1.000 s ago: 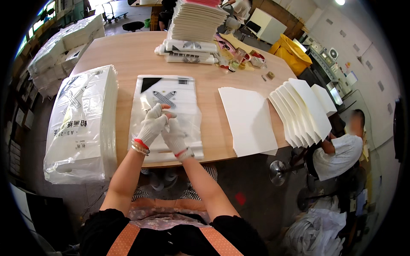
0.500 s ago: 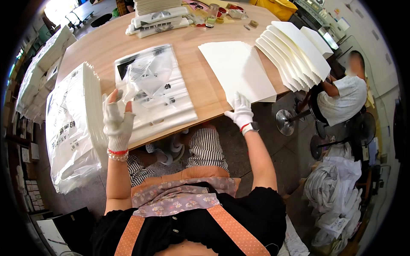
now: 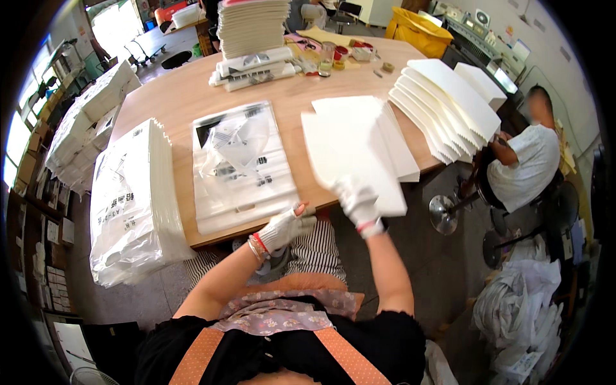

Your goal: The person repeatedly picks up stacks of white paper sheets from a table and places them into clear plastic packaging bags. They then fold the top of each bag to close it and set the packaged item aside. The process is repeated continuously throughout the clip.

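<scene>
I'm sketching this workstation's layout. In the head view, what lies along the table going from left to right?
Bulky bagged stack of white sheets → flat pile of clear plastic bags, left hand at its near edge → white sheet lifted by the right hand → fanned row of white sheets → seated person in a white shirt.

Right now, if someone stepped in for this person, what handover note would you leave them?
Left hand: gloved, open, resting at the table edge against the near end of the stack of clear plastic bags.
Right hand: gloved, gripping the near corner of a white sheet, lifted off the white stack.
Nearby: bulk pack of bags at the left, fanned white sheets at the right.
Done: one sheet picked up.
Left: the sheet is not yet in any bag; top bag lies flat.
</scene>
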A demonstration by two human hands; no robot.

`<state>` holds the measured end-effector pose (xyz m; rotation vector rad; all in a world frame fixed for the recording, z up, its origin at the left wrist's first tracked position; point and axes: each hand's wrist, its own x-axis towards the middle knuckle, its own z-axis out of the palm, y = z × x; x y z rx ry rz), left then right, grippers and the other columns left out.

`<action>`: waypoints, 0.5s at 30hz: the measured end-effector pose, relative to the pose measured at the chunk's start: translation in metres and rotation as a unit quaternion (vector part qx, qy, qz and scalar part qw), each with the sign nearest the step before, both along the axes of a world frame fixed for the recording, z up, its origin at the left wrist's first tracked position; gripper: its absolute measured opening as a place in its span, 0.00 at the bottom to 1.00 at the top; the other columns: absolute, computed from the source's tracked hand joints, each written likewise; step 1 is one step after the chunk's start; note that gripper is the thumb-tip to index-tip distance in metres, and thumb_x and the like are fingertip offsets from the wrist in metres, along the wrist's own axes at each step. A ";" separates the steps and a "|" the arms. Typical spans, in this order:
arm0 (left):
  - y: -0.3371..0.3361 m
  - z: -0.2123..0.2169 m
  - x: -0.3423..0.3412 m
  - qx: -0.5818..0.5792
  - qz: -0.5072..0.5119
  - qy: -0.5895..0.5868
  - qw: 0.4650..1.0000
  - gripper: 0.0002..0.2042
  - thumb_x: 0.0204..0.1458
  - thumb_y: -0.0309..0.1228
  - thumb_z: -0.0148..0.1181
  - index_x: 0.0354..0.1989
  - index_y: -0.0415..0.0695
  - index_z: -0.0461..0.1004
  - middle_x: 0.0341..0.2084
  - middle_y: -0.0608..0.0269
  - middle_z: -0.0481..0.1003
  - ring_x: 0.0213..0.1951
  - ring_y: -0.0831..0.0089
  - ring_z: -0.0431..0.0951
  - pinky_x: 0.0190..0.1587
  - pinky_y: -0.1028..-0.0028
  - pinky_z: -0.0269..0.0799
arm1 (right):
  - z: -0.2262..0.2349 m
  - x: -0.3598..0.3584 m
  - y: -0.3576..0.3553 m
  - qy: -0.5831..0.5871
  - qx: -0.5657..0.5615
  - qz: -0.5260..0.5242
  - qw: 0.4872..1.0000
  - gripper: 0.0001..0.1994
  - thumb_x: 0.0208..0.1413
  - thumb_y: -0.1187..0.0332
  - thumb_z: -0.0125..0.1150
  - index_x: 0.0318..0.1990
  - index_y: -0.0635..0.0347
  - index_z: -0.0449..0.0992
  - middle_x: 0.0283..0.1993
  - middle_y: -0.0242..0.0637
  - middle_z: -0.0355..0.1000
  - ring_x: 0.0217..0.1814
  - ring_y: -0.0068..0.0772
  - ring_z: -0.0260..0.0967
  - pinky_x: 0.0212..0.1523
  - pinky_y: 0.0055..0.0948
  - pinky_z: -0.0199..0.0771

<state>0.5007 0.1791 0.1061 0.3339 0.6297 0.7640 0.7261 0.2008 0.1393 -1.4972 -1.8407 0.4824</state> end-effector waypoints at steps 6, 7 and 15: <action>-0.009 -0.019 -0.026 0.024 -0.048 0.179 0.982 0.23 0.45 0.21 0.55 0.53 0.35 0.65 0.45 0.54 0.71 0.40 0.67 0.75 0.47 0.67 0.72 | -0.034 0.032 -0.055 0.051 -0.010 0.140 0.989 0.20 0.60 0.52 0.46 0.42 0.61 0.72 0.38 0.40 0.73 0.40 0.35 0.71 0.41 0.34 0.73; -0.013 0.000 -0.034 0.070 -0.068 0.190 0.977 0.25 0.44 0.21 0.55 0.55 0.36 0.64 0.46 0.55 0.71 0.41 0.67 0.74 0.47 0.68 0.72 | -0.058 0.061 -0.051 0.121 -0.046 0.046 0.990 0.19 0.61 0.54 0.46 0.43 0.63 0.71 0.38 0.38 0.72 0.40 0.32 0.71 0.40 0.32 0.74; -0.078 -0.031 -0.001 0.609 -0.020 0.688 0.394 0.37 0.41 0.42 0.58 0.62 0.50 0.53 0.55 0.45 0.60 0.54 0.50 0.66 0.54 0.58 0.64 | -0.105 -0.074 -0.083 0.595 -0.150 0.032 0.789 0.25 0.61 0.55 0.50 0.59 0.64 0.61 0.57 0.36 0.63 0.57 0.29 0.61 0.56 0.32 0.64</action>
